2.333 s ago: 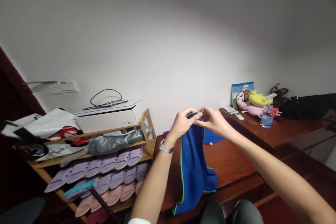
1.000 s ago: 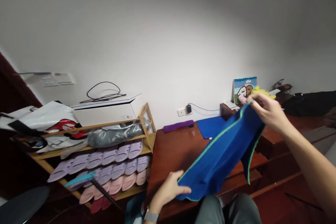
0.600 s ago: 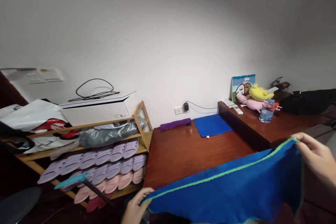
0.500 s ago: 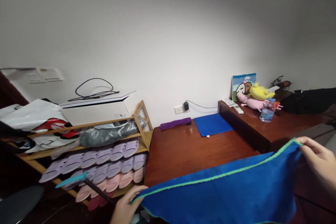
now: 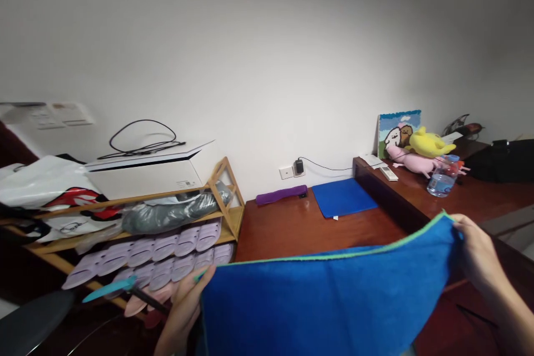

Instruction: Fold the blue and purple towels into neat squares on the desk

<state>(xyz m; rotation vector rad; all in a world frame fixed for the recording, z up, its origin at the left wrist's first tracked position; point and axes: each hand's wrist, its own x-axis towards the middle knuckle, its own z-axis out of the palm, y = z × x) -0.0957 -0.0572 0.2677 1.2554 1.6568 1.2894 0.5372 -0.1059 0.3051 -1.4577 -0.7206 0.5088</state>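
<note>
Between my two hands hangs a blue towel [image 5: 321, 300] with a light green edge, its upper edge stretched across the front of the wooden table [image 5: 271, 233]. My left hand [image 5: 186, 303] pinches one upper corner, closed on the cloth. At the other upper corner, my right hand [image 5: 475, 247] is closed too, a little higher than the left. The towel's lower part runs out of the picture. Behind it on the table lie a flat blue folded cloth [image 5: 344, 198] with a small white tag and a rolled purple cloth [image 5: 281, 194] by the wall.
To the left stands a wooden rack [image 5: 227, 189] with several lilac slippers [image 5: 162, 247] and a white box [image 5: 146, 177]. A raised brown desk [image 5: 479, 194] at right bears a water bottle [image 5: 443, 178], plush toys [image 5: 429, 143] and a remote [image 5: 389, 173]. A plug [image 5: 299, 166] sits in the wall.
My left hand has risen and moved slightly left. My right hand has shifted left. The towel's top edge is now more level, and more of its front shows.
</note>
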